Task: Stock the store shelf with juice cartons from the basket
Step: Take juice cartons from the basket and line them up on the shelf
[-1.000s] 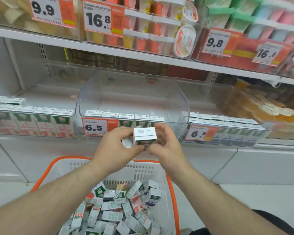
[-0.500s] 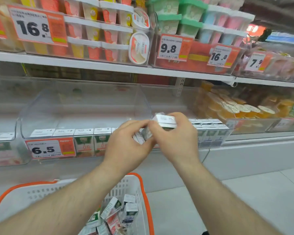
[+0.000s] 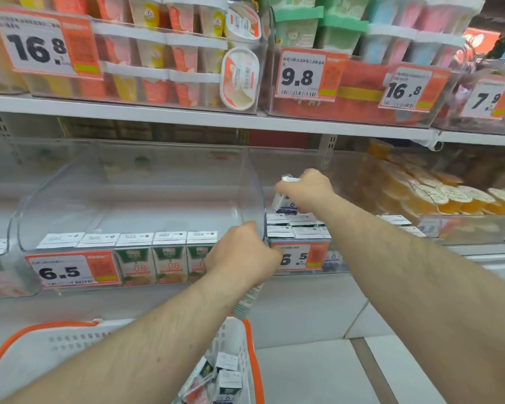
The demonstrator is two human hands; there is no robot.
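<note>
Now that the hands have parted, one juice carton (image 3: 283,199) is gripped by the right hand (image 3: 306,189) above the right bin's rows (image 3: 296,227), nearly placed; another carton (image 3: 247,298) is held in the curled left hand (image 3: 241,253).

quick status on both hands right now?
Left hand: curled grip on a small carton with green print.
Right hand: grip on a small white juice carton above the right clear bin's rows.
</note>
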